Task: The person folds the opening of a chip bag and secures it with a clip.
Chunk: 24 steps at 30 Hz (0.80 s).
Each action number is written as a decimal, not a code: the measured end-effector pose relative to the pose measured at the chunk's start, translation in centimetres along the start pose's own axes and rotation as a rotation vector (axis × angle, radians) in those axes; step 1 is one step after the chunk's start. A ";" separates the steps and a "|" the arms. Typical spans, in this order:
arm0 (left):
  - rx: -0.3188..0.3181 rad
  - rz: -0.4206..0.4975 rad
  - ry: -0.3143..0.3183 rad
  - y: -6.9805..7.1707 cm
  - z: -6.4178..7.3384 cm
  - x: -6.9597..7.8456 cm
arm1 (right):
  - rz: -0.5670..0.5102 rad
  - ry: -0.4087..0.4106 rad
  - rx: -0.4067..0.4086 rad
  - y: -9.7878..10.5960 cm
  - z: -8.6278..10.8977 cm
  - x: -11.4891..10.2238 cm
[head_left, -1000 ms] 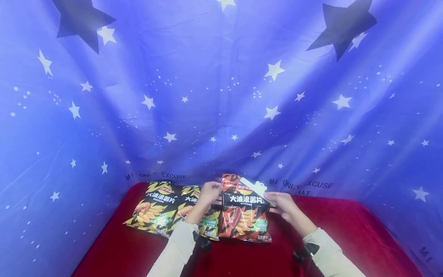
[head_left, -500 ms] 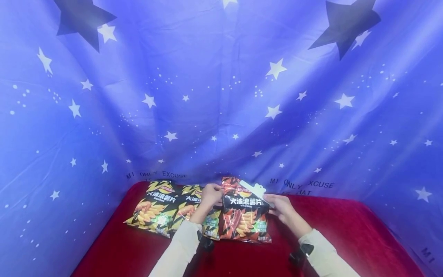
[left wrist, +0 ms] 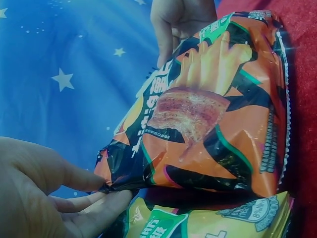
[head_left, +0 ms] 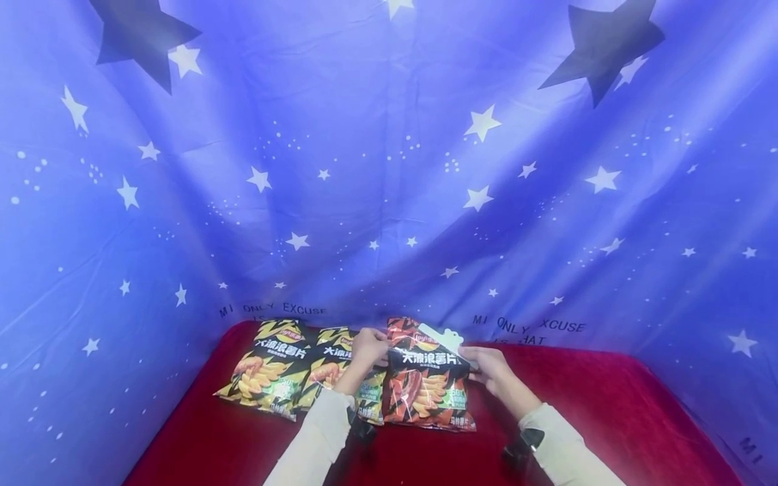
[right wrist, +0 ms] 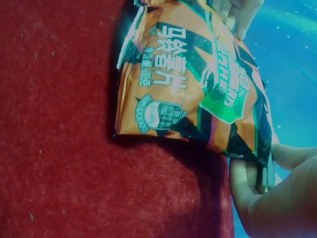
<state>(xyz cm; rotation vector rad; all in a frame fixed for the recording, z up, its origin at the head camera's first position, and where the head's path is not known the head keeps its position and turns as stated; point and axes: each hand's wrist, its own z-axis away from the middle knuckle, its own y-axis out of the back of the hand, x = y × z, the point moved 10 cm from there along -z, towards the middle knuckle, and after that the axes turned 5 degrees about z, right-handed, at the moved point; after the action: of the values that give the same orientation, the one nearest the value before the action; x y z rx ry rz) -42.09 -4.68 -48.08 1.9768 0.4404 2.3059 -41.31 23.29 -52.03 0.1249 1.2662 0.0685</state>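
A red bag of potato chips (head_left: 419, 391) lies at the middle of the table's far side. My left hand (head_left: 369, 349) pinches its left edge between thumb and fingers, as the left wrist view shows up close. At the right edge, my right hand (head_left: 491, 368) grips the bag, fingers under it and thumb on top. A white bag clip (head_left: 442, 337) lies slantwise over the upper right corner of this bag, its lower end at my right thumb. My left hand partly covers a yellow chip bag (head_left: 325, 374) beside the red one.
Another yellow chip bag (head_left: 264, 371) lies farther left, close against the first. All rest on a red velvet-covered table (head_left: 577, 405). A blue curtain with stars (head_left: 389, 169) hangs right behind the table and along both sides.
The top of the red chip bag has come down slightly toward me, the white clip with it. My right hand has shifted a little left and down; my left hand still pinches the left edge.
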 end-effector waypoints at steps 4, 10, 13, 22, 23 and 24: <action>-0.005 -0.017 0.002 -0.3 -0.1 -0.5 | 0.002 -0.013 -0.005 0.0 0.0 0.6; -0.003 -0.012 -0.003 -0.4 -0.1 -0.5 | 0.032 -0.012 -0.019 -0.2 0.1 1.0; -0.001 -0.014 0.003 -0.3 -0.2 -0.5 | 0.046 -0.013 -0.023 -0.2 0.0 1.1; -0.031 -0.192 -0.003 -0.8 0.0 0.0 | 0.126 -0.007 -0.002 0.1 -0.5 1.6; -0.037 -0.223 -0.007 -1.0 0.0 0.1 | 0.136 -0.003 0.005 0.2 -0.6 1.6; -0.045 -0.262 -0.013 -1.1 0.0 0.2 | 0.151 0.001 0.014 0.2 -0.6 1.5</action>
<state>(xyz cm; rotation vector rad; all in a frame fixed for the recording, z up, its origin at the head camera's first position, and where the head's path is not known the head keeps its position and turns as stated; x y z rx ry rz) -42.25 -3.57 -48.19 1.7914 0.6012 2.1222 -41.44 23.74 -53.59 0.2329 1.2571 0.1897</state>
